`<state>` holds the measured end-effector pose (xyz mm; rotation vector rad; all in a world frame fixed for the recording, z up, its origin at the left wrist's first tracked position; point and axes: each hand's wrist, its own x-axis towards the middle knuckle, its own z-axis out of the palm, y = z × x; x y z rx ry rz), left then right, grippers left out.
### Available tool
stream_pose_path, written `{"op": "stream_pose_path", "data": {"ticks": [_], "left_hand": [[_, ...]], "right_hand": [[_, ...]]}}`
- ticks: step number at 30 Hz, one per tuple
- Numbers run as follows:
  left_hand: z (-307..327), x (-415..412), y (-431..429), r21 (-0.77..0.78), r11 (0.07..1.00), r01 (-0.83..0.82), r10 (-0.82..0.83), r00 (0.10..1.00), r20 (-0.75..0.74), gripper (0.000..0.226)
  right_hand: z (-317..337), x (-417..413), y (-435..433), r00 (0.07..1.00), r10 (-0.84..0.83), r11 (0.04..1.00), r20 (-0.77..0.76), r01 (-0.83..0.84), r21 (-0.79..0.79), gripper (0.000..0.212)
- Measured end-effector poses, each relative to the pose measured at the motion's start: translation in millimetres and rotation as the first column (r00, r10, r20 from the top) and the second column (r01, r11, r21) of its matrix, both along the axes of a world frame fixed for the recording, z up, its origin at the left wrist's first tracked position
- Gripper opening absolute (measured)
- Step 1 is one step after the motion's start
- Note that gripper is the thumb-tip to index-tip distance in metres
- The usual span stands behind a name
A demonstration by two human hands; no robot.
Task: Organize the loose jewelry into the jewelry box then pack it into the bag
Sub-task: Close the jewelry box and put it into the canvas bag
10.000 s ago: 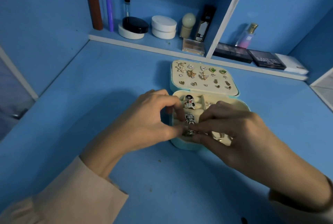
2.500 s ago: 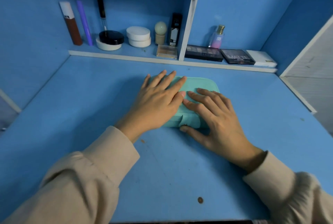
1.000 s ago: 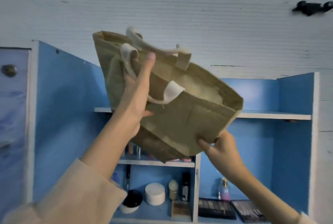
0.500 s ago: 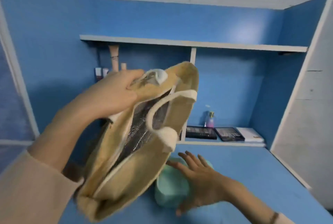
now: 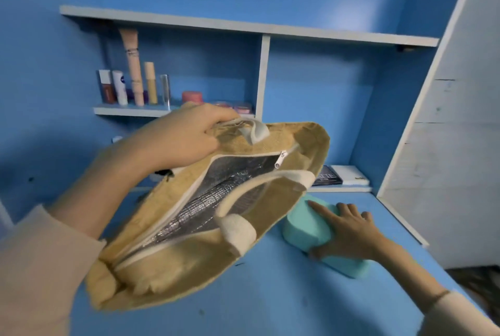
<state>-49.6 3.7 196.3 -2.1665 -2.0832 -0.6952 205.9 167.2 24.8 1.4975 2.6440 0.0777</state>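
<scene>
Coarse woven tan bag [image 5: 189, 268], unzipped, quilted silver lining [image 5: 216, 200], left hand [image 5: 184, 141] clenched on its rim, right hand [image 5: 349, 233] clasping smooth rounded teal jewelry box [image 5: 305, 230] on desk [image 5: 270, 303]

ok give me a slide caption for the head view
Left hand holds the zip-open bag over the desk while the right hand grips the closed box.
</scene>
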Motion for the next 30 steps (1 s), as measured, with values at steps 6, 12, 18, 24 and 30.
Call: {"op": "stream_pose_path", "data": {"ticks": [6,12,18,24,30], "left_hand": [[-12.0,27.9,21.0,-0.009,0.999,0.036,-0.037,0.998,-0.054,0.04],[-22.1,40.4,33.3,-0.084,0.996,-0.001,-0.007,0.995,-0.096,0.027],[-18.7,41.0,29.6,-0.033,0.999,-0.027,0.022,0.989,-0.145,0.018],[2.1,14.9,21.3,0.305,0.944,-0.125,0.148,0.987,-0.054,0.035],[4.6,23.3,13.8,0.373,0.928,0.011,0.044,0.989,-0.138,0.033]], "right_hand": [[23.5,26.1,3.4,0.915,-0.147,0.988,-0.377,0.154,-0.012,0.07],[115.7,-15.0,-71.7,0.407,0.505,0.861,-0.761,-0.302,0.41,0.01],[82.0,-98.9,-67.7,0.81,0.586,0.799,-0.017,-0.582,-0.151,0.041],[27.0,-90.6,-90.9,0.829,0.531,0.847,0.177,-0.525,-0.085,0.047],[31.0,-105.7,-95.0,0.825,0.497,0.86,0.268,-0.509,-0.026,0.046]]}}
